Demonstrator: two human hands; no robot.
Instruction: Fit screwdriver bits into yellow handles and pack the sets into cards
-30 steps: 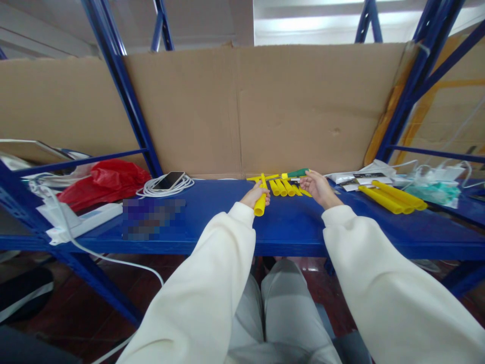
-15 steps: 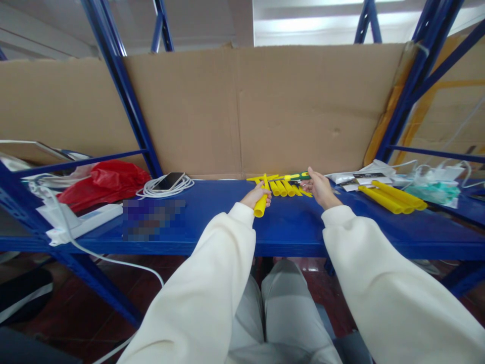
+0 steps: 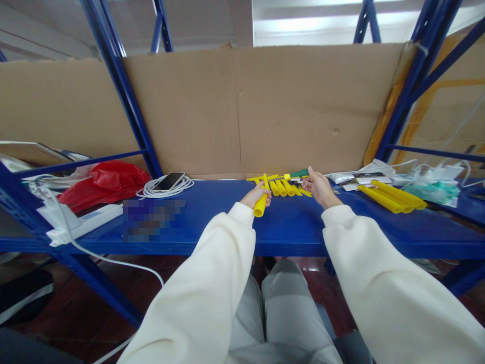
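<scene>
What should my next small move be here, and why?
Probably a slight turn of the screwdriver with your right hand, while your left hand braces the yellow tube. Your hands hold one each, and the screwdriver points toward the tube's far end. Whether its tip is seated is too small to tell, so go gently.

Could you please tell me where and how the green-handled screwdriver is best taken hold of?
I would grip the screwdriver's thick green handle, probably from the right, where the right hand holds it. The handle points that way, while the thin shaft runs left toward the yellow piece in the left hand.
</scene>
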